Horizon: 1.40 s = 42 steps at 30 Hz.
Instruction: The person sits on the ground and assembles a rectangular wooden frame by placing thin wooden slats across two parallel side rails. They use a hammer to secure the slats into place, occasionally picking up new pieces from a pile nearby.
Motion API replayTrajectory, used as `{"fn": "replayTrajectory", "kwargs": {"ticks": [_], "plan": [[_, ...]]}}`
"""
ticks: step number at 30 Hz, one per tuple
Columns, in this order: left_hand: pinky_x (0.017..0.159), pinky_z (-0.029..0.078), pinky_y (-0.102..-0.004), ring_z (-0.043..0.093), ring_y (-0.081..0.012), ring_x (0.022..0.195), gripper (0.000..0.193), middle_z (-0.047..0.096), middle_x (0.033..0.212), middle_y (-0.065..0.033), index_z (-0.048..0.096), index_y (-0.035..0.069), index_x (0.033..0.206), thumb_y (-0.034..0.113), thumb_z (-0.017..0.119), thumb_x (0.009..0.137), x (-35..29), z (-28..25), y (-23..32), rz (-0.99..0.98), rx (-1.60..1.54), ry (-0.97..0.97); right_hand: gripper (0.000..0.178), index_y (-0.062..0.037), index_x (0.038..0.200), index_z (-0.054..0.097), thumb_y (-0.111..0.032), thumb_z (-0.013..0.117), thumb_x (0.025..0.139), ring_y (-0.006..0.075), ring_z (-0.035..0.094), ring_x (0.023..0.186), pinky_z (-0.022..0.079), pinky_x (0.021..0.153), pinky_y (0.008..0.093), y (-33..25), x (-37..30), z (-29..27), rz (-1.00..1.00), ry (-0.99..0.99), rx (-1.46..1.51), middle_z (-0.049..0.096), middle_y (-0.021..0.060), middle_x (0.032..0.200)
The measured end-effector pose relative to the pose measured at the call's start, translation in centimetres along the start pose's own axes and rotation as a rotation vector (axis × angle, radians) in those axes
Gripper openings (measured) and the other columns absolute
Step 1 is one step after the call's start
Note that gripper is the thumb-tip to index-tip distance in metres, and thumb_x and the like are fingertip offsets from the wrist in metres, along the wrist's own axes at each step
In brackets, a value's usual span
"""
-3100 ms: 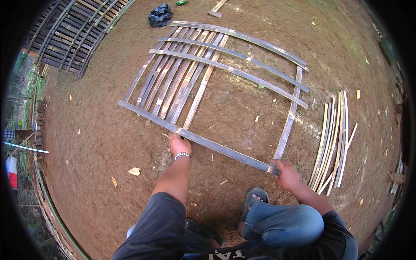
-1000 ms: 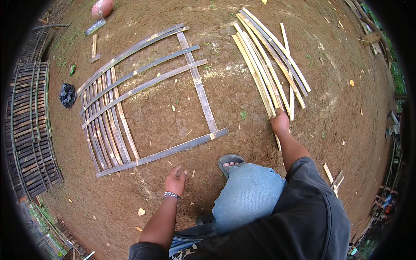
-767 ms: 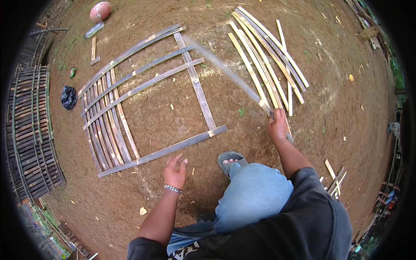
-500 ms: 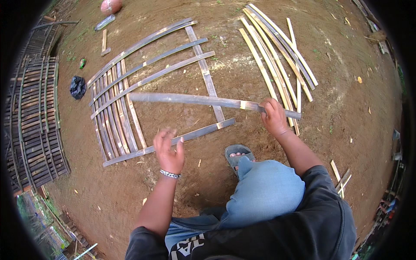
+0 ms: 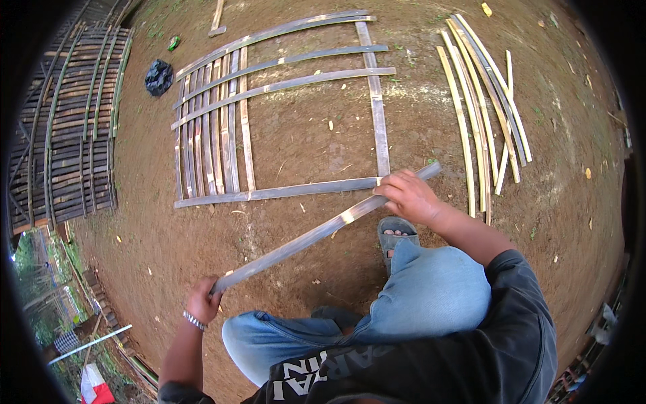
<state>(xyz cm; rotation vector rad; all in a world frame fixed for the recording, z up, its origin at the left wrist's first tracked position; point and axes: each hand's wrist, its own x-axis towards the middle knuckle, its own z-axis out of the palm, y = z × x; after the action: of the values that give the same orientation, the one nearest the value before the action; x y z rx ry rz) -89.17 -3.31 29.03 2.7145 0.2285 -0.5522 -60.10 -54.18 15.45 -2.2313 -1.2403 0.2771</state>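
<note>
Swung off the frame [image 5: 282, 121], the slat [image 5: 316, 236] now runs diagonally from near left to far right, over bare dirt.
Right hand [image 5: 409, 196] grasps its far end; left hand [image 5: 203, 301], earlier free, clasps its near end.

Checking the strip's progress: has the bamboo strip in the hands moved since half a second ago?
Yes. The bamboo strip has come off the lattice frame toward the person, its left end dropping down to the left hand.
</note>
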Motion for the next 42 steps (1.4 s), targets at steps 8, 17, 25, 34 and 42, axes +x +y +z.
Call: {"fn": "replayTrajectory", "kwargs": {"ticks": [8,17,25,34,42], "plan": [[0.071,0.05,-0.044,0.063,-0.0396,0.084,0.025,0.06,0.092,-0.0174,0.06,0.003,0.108,0.0,0.066,0.084,-16.4,-0.2,-4.9,-0.302,-0.011,-0.028,0.06,-0.0173,0.141,0.052,-0.025,0.074,0.086,0.0286,0.045,0.133,0.038,0.112,0.0459,2.3,0.6,4.5,0.496,-0.291,-0.188,0.054,0.0087,0.136],[0.065,0.05,-0.0407,0.064,-0.0348,0.079,0.026,0.061,0.09,-0.0172,0.059,0.005,0.109,0.001,0.066,0.085,-19.8,3.9,-7.7,-0.457,-0.05,-0.023,0.043,-0.0133,0.125,0.056,-0.016,0.07,0.085,0.0326,0.052,0.125,0.044,0.104,0.0467,4.8,1.7,8.4,0.551,-0.382,-0.289,0.054,0.012,0.124],[0.071,0.05,-0.0424,0.065,-0.0363,0.082,0.023,0.064,0.086,-0.0183,0.059,0.005,0.11,0.011,0.068,0.09,-19.9,10.5,-9.4,-0.507,-0.131,0.04,0.039,-0.0099,0.122,0.054,-0.012,0.068,0.086,0.0356,0.054,0.118,0.044,0.1,0.048,1.0,3.1,2.9,0.476,-0.381,-0.248,0.054,0.0141,0.119],[0.075,0.049,-0.0444,0.062,-0.0387,0.086,0.025,0.062,0.093,-0.021,0.06,0.004,0.111,0.019,0.067,0.093,-6.5,17.7,-5.1,-0.437,-0.351,0.189,0.04,-0.0087,0.118,0.055,-0.007,0.071,0.082,0.0379,0.058,0.11,0.048,0.094,0.0481,0.1,3.3,0.8,0.417,-0.344,-0.264,0.056,0.0164,0.112],[0.076,0.048,-0.0458,0.061,-0.0415,0.085,0.025,0.062,0.092,-0.0229,0.058,0.002,0.11,0.022,0.063,0.096,7.3,22.8,-0.2,-0.425,-0.465,0.414,0.04,-0.0069,0.119,0.055,-0.011,0.072,0.083,0.0379,0.057,0.112,0.048,0.095,0.0472,-0.1,3.5,1.2,0.432,-0.385,-0.294,0.057,0.0166,0.116]]}}
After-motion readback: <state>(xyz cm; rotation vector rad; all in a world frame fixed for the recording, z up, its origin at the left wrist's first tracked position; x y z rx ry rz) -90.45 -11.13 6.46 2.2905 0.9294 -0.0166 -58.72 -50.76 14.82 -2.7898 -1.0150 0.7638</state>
